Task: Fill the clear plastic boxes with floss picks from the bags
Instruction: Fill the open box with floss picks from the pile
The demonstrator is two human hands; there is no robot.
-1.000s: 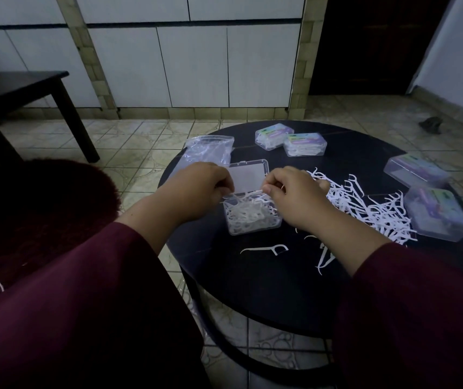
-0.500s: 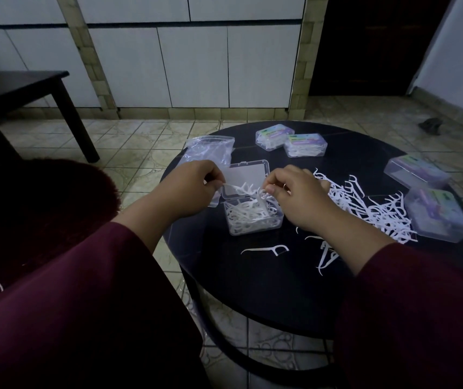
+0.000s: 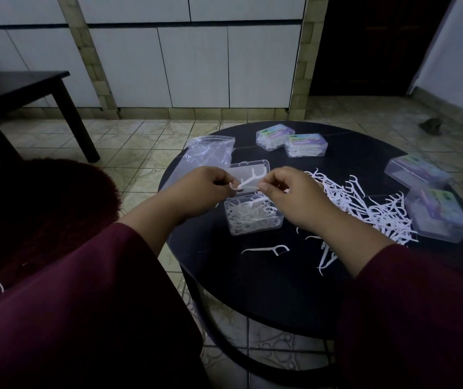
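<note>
An open clear plastic box partly filled with white floss picks stands on the round black table, its lid tipped back. Just above it my left hand and my right hand pinch a small bunch of floss picks between them, my left hand at the handle ends. A loose heap of floss picks lies to the right of the box, partly behind my right hand. A clear plastic bag lies at the table's far left.
Two closed filled boxes stand at the back of the table. Two more closed boxes stand at its right edge. Single picks lie near the front. A dark low table stands on the tiled floor at left.
Both hands have risen from the box's rim, lifting a few picks out above the box. The picks now stand tilted up between the fingertips.
</note>
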